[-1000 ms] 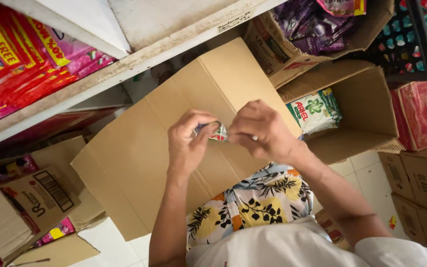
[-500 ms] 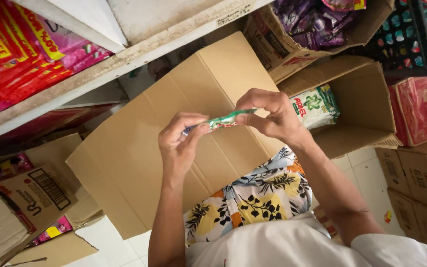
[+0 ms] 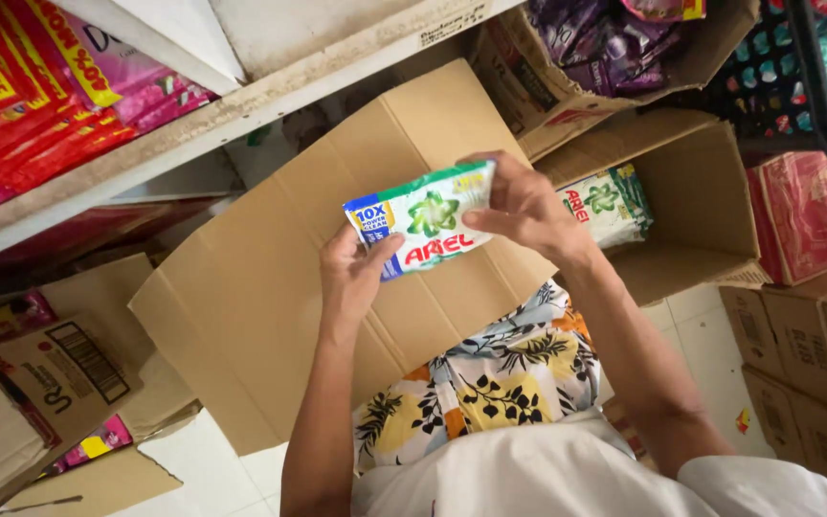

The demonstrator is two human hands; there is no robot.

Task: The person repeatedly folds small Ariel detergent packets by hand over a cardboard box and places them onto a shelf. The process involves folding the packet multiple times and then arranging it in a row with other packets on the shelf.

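Green and white, the detergent sachet (image 3: 423,222) sits flat between your two hands, up in front of the big cardboard flap (image 3: 289,287). Your left hand (image 3: 356,273) pinches its blue corner and your right hand (image 3: 521,206) grips the far end, fingers closed on it. One more sachet (image 3: 605,201) lies in the open box (image 3: 710,206), so some stock is left there

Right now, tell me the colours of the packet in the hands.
Packet: white and green, with a blue corner and red lettering; head view.
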